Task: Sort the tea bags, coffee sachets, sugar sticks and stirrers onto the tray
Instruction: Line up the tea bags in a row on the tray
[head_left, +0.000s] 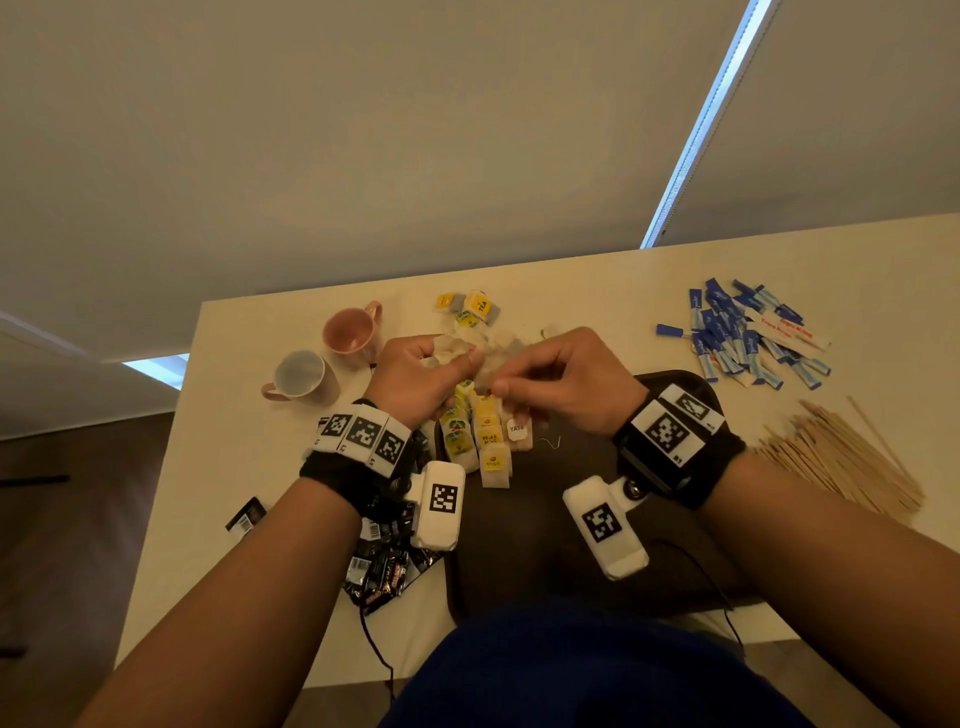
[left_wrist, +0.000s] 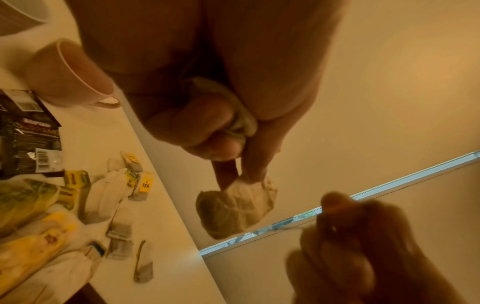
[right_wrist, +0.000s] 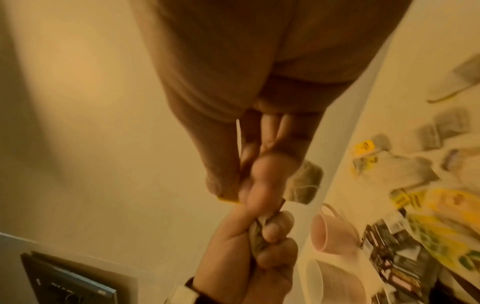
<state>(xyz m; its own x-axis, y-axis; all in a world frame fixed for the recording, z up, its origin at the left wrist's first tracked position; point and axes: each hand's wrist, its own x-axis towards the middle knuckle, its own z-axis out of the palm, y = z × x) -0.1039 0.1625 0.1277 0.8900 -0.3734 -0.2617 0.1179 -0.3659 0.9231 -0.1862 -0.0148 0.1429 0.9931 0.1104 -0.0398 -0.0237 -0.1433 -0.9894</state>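
Above a cream-white table (head_left: 597, 280), the left hand (head_left: 415, 376) gripped a bunch of crumpled, pale paper tea bags (left_wrist: 235, 211), fingers curled tight around them, while the right hand (head_left: 566, 382) pinched a thin tea-bag string (left_wrist: 293, 228) between thumb and fingertips, just beside the left. Directly below both hands, a row of yellow-and-green labelled tea bags (head_left: 480, 439) lay on the near-left part of a dark rectangular plastic tray (head_left: 524, 530). More loose tea bags (head_left: 470, 306) sat just beyond the hands. A pink ceramic mug (head_left: 350, 328) and a white mug (head_left: 301, 376) stood left of the left hand. Blue-and-white paper sugar sticks (head_left: 748, 332) and a heap of thin wooden stirrers (head_left: 841, 457) lay well to the right of the right hand; black foil coffee sachets (head_left: 382, 569) lay under the left wrist.
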